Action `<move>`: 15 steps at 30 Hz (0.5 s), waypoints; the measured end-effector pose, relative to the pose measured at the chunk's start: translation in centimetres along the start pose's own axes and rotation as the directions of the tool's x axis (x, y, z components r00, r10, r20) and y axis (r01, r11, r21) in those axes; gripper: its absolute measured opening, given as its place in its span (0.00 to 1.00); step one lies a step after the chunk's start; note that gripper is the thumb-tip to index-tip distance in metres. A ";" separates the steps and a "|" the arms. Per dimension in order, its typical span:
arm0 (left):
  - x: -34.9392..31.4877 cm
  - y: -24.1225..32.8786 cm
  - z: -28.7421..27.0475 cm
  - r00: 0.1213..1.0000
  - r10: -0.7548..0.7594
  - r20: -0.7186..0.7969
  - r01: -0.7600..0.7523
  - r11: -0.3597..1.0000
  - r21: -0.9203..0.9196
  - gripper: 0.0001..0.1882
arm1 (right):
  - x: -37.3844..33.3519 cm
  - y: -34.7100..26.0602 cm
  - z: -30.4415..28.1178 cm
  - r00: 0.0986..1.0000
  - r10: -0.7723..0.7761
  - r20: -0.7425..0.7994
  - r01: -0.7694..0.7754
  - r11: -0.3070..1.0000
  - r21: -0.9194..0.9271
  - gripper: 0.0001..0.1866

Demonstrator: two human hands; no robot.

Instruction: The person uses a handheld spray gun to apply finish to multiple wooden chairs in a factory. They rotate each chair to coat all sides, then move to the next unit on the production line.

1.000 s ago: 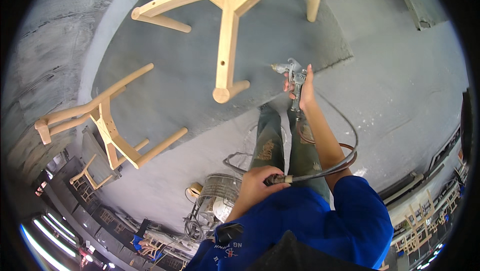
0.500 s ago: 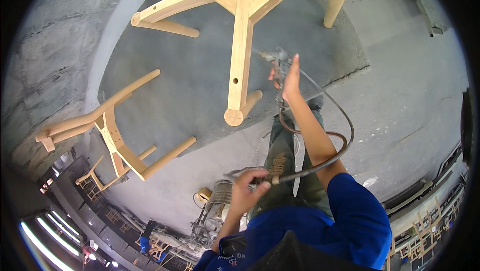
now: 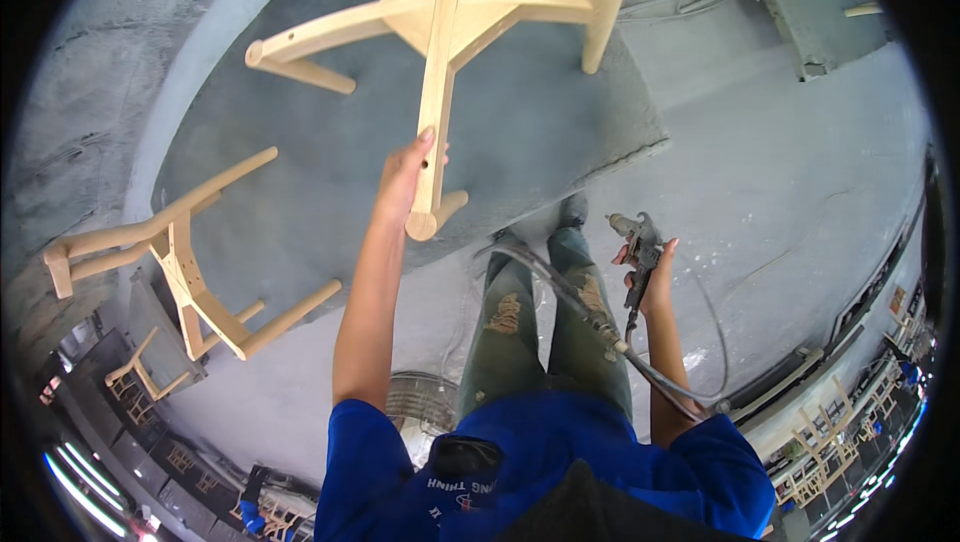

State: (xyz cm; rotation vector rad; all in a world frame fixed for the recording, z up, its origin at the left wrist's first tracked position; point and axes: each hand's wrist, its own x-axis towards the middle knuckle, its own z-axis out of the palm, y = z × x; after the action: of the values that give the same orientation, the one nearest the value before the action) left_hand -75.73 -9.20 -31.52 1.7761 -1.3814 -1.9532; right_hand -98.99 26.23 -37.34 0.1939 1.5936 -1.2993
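Note:
A pale wooden chair frame, with crossing rails and round legs, stands ahead of me on a grey surface. My left hand wraps round the near end of its front rail, just above the round leg end, thumb on top. Off to the right, my right hand grips a metal spray gun by its handle. The gun is apart from the frame and its nozzle points up and left. Hoses run from the gun's side across my legs and past my right forearm.
Another wooden chair frame stands at the left, with a smaller one beyond it. A ribbed bucket sits by my left side. The grey surface has a broken edge. More wooden frames stand at the far right.
My left hand has let go of the hose and taken hold of the chair frame's rail. My right hand has lowered the spray gun to the right, away from the frame. The view has shifted.

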 end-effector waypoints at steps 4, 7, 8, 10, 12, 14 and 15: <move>-4.8 -6.0 3.0 0.996 0.021 -0.086 -0.039 0.974 -0.225 0.33 | -4.1 -2.5 -2.8 1.000 -0.023 -0.003 0.023 1.000 -0.001 0.48; -10.0 -11.7 6.4 0.985 -0.015 -0.172 -0.067 0.883 -0.465 0.29 | -5.8 -3.8 -4.3 1.000 -0.019 -0.001 0.018 0.966 -0.257 0.47; -11.7 -13.4 8.0 0.985 -0.036 -0.171 -0.064 0.835 -0.546 0.28 | -6.0 -4.0 -4.6 0.997 -0.024 0.077 0.045 0.956 -0.291 0.46; -14.0 -15.7 10.9 0.965 -0.099 -0.241 -0.086 0.750 -0.655 0.28 | -6.0 -4.4 -4.9 0.993 0.040 0.114 0.003 0.935 -0.355 0.45; -15.7 -16.5 13.2 0.930 -0.178 -0.322 -0.113 0.694 -0.711 0.29 | -6.1 -4.7 -4.9 0.986 0.024 0.165 0.017 0.970 -0.241 0.45; -15.1 -15.5 14.2 0.912 -0.166 -0.375 -0.190 0.641 -0.744 0.30 | -6.0 -5.2 -4.6 0.980 -0.015 0.199 0.043 0.990 -0.137 0.47; -14.3 -14.6 14.8 0.896 -0.154 -0.415 -0.241 0.618 -0.749 0.31 | -6.1 -5.7 -4.5 0.985 -0.029 0.168 0.055 0.987 -0.149 0.47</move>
State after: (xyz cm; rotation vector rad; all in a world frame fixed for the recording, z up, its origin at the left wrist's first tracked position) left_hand -77.80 15.86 -33.66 1.5280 -0.2809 -1.5675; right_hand -102.61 30.25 -29.59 -0.0423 1.5538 -1.1872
